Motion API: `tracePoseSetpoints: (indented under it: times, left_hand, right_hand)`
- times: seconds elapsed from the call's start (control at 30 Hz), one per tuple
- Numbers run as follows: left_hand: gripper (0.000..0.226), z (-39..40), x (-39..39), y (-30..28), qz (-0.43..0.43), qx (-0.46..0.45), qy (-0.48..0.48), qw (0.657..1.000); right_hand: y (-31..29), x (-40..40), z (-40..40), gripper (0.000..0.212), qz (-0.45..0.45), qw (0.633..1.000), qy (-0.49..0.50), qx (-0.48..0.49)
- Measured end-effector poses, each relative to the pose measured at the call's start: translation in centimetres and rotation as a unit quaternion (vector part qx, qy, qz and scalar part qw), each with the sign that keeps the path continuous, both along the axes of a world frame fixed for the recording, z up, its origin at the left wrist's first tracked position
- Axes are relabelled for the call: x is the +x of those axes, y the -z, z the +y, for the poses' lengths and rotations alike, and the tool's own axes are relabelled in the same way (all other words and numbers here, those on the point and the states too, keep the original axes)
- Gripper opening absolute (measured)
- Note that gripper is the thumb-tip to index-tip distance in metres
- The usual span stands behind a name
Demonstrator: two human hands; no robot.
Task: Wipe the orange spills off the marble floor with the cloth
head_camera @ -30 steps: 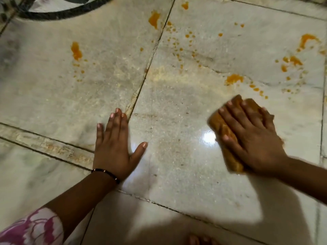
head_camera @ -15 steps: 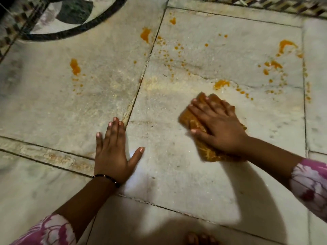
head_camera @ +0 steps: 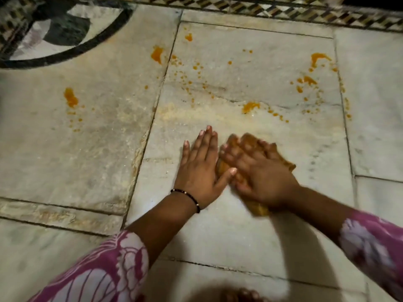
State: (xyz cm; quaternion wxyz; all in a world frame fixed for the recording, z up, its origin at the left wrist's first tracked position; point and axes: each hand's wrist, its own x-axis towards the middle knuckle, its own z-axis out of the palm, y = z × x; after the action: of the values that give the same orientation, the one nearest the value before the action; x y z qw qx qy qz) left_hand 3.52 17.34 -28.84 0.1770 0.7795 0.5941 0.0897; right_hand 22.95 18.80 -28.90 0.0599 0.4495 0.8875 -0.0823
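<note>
My right hand [head_camera: 259, 173] presses an orange-stained cloth [head_camera: 283, 163] flat on the marble floor [head_camera: 239, 232], blurred by motion. Most of the cloth is hidden under the hand. My left hand [head_camera: 199, 171] lies flat, fingers spread, right beside the cloth with its thumb touching it. Orange spills mark the floor beyond the hands: a blob [head_camera: 249, 106] just ahead, splashes at the far right [head_camera: 317, 58], a blot on the tile seam [head_camera: 157, 54], a patch at the left [head_camera: 70, 100], and many small drops between.
A dark curved inlay [head_camera: 72, 51] fills the far left corner. A patterned mosaic border [head_camera: 261, 7] runs along the far edge. Tile seams cross the floor. Toes [head_camera: 239, 294] show at the bottom edge.
My right hand has slid the cloth leftward across the tile until it meets my left hand. The view has shifted left and back, showing more floor beyond.
</note>
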Motion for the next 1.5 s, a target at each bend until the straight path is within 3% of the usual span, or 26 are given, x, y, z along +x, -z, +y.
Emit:
tracePoseSetpoints:
  times: [0.07, 0.13, 0.33, 0.4, 0.5, 0.63, 0.73, 0.83, 0.9, 0.97, 1.07, 1.23, 1.33, 1.5]
  left_hand:
    - [0.087, 0.1, -0.3, 0.8, 0.027, -0.009, 0.031, 0.999]
    - [0.088, -0.2, -0.6, 1.6, 0.068, -0.006, 0.066, 0.995]
    - [0.089, -0.6, -0.4, 2.6, 0.110, 0.018, 0.073, 0.991]
    - [0.088, -0.5, -0.4, 2.6, 0.111, 0.019, 0.075, 0.991]
    - [0.089, -0.6, -0.2, 2.3, 0.116, 0.013, 0.073, 0.990]
    - [0.089, -0.4, -0.1, 2.2, 0.118, 0.013, 0.067, 0.991]
    - [0.089, -0.4, -0.2, 2.2, 0.116, 0.015, 0.063, 0.991]
    - [0.089, -0.5, -0.4, 2.3, 0.120, 0.016, 0.064, 0.991]
    - [0.088, -0.5, -0.4, 2.3, 0.116, 0.017, 0.068, 0.991]
    - [0.089, -0.5, -0.3, 2.4, 0.113, 0.019, 0.066, 0.991]
    - [0.089, -0.5, -0.1, 2.5, 0.112, 0.017, 0.065, 0.991]
    - [0.089, -0.7, -0.4, 2.3, 0.117, 0.010, 0.062, 0.991]
    - [0.088, -0.5, -0.5, 2.2, 0.114, 0.005, 0.058, 0.992]
    - [0.088, -0.6, -0.2, 2.4, 0.099, 0.004, 0.055, 0.994]
  right_hand:
    - [-0.3, 3.5, 2.2, 0.069, 0.002, 0.989, 0.146, 0.025]
    - [-0.4, 6.4, 0.8, 0.068, -0.002, 0.982, 0.189, 0.026]
    - [-1.1, 14.4, -9.7, 0.066, -0.022, 0.999, 0.029, -0.031]
    - [-1.4, 17.2, -9.1, 0.066, -0.024, 0.998, 0.036, -0.039]
    - [-1.2, 19.2, -5.4, 0.067, -0.024, 0.985, 0.172, -0.013]
    - [-0.9, 15.6, 2.0, 0.079, -0.021, 0.931, 0.365, -0.001]
    - [-1.1, 9.2, 4.4, 0.081, -0.021, 0.960, 0.276, -0.038]
    - [-0.7, 4.9, 1.3, 0.070, -0.012, 0.994, 0.097, -0.047]
    - [-0.3, 5.6, -1.8, 0.065, -0.008, 0.999, 0.028, -0.022]
    - [-0.2, 8.6, -3.8, 0.065, 0.010, 0.998, 0.064, -0.016]
    - [-0.4, 13.2, -4.2, 0.073, 0.032, 0.974, 0.226, -0.010]
    - [0.3, 15.3, 2.2, 0.079, -0.010, 0.941, 0.336, 0.021]
    - [0.5, 12.0, 7.3, 0.079, -0.013, 0.944, 0.328, 0.025]
    - [0.3, 4.1, 8.7, 0.075, 0.005, 0.988, 0.151, 0.020]
